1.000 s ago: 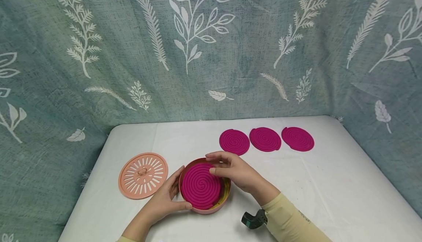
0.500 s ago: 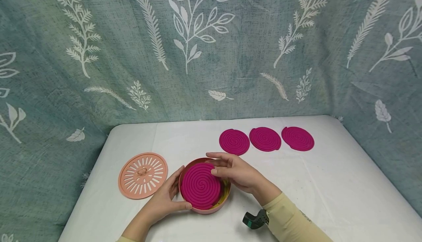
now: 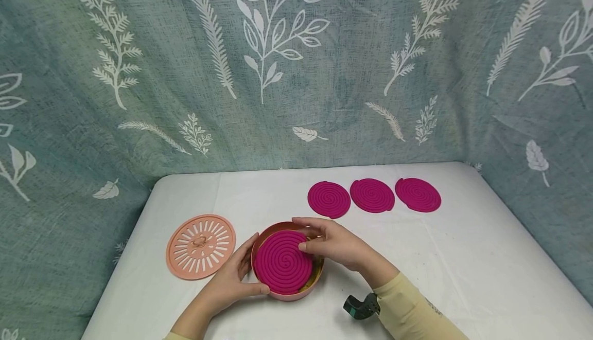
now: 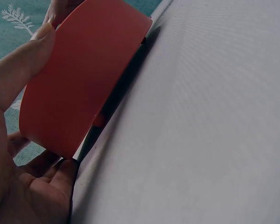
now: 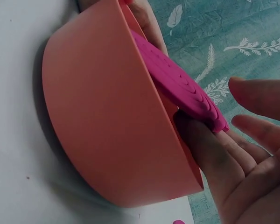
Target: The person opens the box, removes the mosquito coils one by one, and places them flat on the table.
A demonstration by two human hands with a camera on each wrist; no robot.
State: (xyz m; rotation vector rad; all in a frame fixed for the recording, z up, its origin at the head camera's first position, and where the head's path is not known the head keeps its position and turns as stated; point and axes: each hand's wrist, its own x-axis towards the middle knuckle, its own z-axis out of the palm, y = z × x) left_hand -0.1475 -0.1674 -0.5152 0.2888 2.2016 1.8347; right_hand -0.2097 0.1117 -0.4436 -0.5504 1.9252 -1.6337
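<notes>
A round orange-pink mosquito coil holder [image 3: 300,296] with a yellowish inside stands on the table. My left hand [image 3: 231,278] grips its left side, thumb near the front rim and fingers round the back; in the left wrist view the thumb [image 4: 30,60] lies along the wall. A magenta mosquito coil [image 3: 283,263] lies in the holder. In the right wrist view the coil [image 5: 182,88] is tilted, its edge raised past the rim. My right hand [image 3: 340,245] holds that edge, with fingers [image 5: 200,144] curled beneath it and the thumb above.
Left of the holder lies a slotted orange lid [image 3: 182,250]. Three more magenta coils [image 3: 329,199] lie in a row at the back right. A dark wrist device [image 3: 361,307] sits by the right sleeve. A patterned green curtain [image 3: 278,124] hangs behind the white table [image 3: 440,278].
My right hand has shifted slightly right and toward me. The coil under it has moved a little to the right, its edge meeting the thumb. The left hand and holder have stayed put.
</notes>
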